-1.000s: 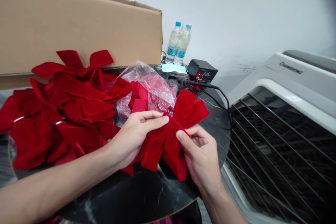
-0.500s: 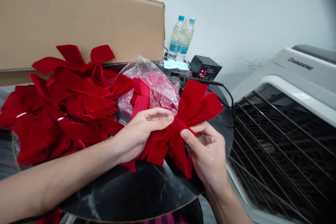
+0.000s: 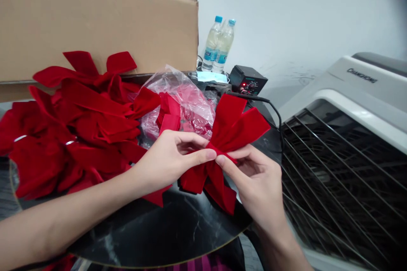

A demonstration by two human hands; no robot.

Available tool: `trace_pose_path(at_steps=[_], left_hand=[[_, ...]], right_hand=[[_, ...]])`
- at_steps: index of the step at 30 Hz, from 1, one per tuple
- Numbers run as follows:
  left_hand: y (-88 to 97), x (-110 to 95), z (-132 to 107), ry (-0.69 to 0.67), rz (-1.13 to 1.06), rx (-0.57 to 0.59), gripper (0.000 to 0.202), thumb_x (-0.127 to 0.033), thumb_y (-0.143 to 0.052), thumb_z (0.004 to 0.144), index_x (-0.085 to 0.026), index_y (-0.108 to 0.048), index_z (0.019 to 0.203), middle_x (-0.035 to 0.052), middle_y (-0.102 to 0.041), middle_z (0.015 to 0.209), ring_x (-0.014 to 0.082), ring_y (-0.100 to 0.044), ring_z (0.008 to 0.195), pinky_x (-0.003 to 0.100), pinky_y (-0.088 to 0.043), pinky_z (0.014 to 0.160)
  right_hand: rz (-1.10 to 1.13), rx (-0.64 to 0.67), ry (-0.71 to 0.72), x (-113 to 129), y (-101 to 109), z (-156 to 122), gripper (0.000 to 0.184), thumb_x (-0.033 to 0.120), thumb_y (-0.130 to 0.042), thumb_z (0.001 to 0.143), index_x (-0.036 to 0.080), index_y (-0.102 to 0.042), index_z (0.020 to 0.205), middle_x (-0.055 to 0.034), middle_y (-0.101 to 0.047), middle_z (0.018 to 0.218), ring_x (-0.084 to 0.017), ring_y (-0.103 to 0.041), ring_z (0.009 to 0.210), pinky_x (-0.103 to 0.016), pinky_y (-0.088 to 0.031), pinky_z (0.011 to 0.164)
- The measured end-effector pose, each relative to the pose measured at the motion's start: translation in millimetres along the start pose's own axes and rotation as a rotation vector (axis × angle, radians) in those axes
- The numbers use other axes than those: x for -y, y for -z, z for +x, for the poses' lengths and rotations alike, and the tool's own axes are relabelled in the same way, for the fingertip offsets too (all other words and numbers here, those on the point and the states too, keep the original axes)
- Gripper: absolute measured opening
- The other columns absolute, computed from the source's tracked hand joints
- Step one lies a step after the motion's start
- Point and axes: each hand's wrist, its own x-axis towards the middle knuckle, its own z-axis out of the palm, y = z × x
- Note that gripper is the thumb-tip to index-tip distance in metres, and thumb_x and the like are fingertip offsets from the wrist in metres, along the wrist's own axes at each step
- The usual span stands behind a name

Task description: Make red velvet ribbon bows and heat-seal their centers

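A red velvet bow (image 3: 233, 125) is held above the round black marble table (image 3: 171, 233), its loops fanned up to the right and its tails hanging down. My left hand (image 3: 170, 159) pinches the bow's gathered middle from the left, thumb and fingers closed on the cloth. My right hand (image 3: 257, 182) pinches the same middle from the right, thumb tip touching the left thumb. A pile of finished red bows (image 3: 70, 123) lies on the table's left side.
A clear plastic bag with red pieces (image 3: 187, 106) sits behind the hands. A large cardboard box (image 3: 95, 25) stands at the back left. Two water bottles (image 3: 219, 44), a black soldering station (image 3: 248, 80) with its cable, and a white wire-grille appliance (image 3: 343, 144) fill the right.
Both hands have drawn closer together on the bow's middle, squeezing it narrower. The bow's loops have lifted a little and shifted right.
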Motion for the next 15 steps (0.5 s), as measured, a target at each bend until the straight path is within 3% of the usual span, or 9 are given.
trace_pose_path(at_steps=[6,15], left_hand=[[0.1,-1.2,0.1,-0.042,0.102,-0.002,0.012,-0.025,-0.082,0.08,-0.016,-0.078,0.088,0.001,-0.075,0.084,0.0179,-0.067,0.083,0.024,-0.052,0.076],[-0.4,-1.8,-0.9,-0.124,0.27,0.029,0.012,-0.026,-0.071,0.089,-0.015,-0.077,0.092,0.0017,-0.073,0.087,0.0175,-0.065,0.084,0.025,-0.049,0.076]], right_hand=[[-0.067,-0.027,0.024,1.8,-0.9,-7.9,0.009,0.024,-0.081,0.084,0.023,-0.072,0.081,0.001,-0.075,0.079,-0.015,-0.073,0.073,-0.022,-0.06,0.067],[-0.108,-0.038,0.022,-2.9,0.5,-13.9,0.01,0.026,-0.079,0.086,0.023,-0.07,0.083,-0.0007,-0.076,0.083,-0.016,-0.073,0.077,-0.027,-0.06,0.073]])
